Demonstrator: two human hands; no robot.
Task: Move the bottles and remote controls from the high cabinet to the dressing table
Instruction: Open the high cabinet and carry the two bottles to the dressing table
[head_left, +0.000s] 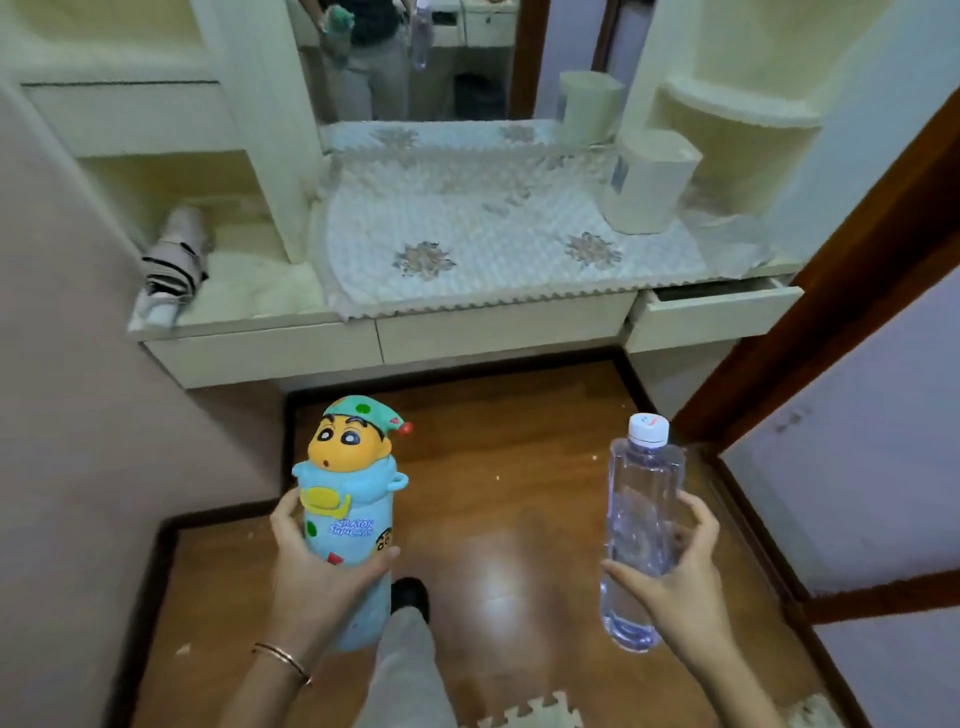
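— Left hand (317, 566)?
— Wrapped round the lower body of the cartoon bottle (347, 499), thumb on the near side, fingers (382, 558) curled across the front. Held upright, character head on top. Thin bangle (283, 657) on the wrist.

— Right hand (675, 577)?
— Clamped on the clear water bottle (641, 525) around its middle, thumb (623, 569) in front, fingers (698, 514) behind. Tilted slightly, white cap (648, 428) uppermost.

— Where, against the dressing table (260, 348)?
— Both bottles in the air over the wooden floor (519, 441), short of the table's front edge, well apart from each other, neither touching it.

— Room on top?
— Mostly bare quilted cloth (467, 234) across the middle, scalloped hem hanging over the front edge. White container (649, 182) standing at the right rear of the cloth. Folded umbrella (174, 254) lying at the far left, in the recess beside the mirror (415, 57).

— Edges to mind?
— Right drawer (722, 306) pulled out past the table front. Dark wooden door frame (831, 291) close on the right, wall (78, 415) close on the left. Narrow floor between.

— Below?
— Trouser leg (410, 670) and dark shoe (410, 597) between the two forearms; foam mat (530, 712) at the bottom edge.
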